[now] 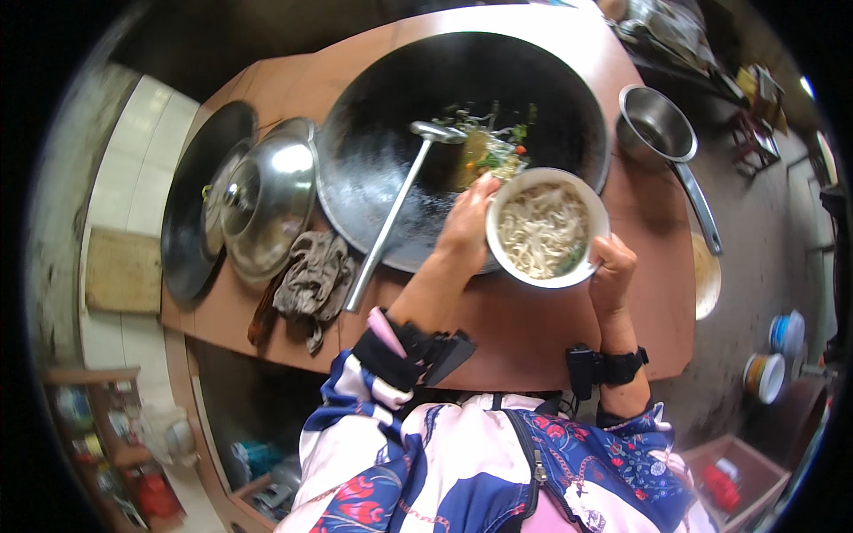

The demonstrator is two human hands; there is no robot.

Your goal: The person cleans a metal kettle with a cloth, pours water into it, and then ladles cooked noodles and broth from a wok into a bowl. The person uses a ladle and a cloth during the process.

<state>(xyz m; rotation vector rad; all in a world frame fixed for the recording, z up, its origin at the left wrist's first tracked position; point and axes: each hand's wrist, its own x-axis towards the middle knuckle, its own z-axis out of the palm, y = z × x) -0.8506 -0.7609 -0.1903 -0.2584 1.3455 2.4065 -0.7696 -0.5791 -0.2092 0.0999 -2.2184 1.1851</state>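
A white bowl [494,230] is held between my two hands above the near rim of a large black wok [393,193]. Pale noodles [543,226] fill it, with some green leaf at the lower right. My left hand [468,220] presses against the bowl's left side; my right hand [614,263] grips its lower right rim. In the wok lie broth, vegetable pieces and a few pale strands [492,150], partly hidden behind the bowl. A long-handled metal ladle [400,213] rests in the wok, its handle over the near rim.
Left of the wok stand a domed metal lid [270,200], a dark round pan or lid [180,220] and a crumpled grey cloth [316,276]. At the right, a steel saucepan [656,126] sits on the brown tiled counter [653,300], its handle sticking out past the edge.
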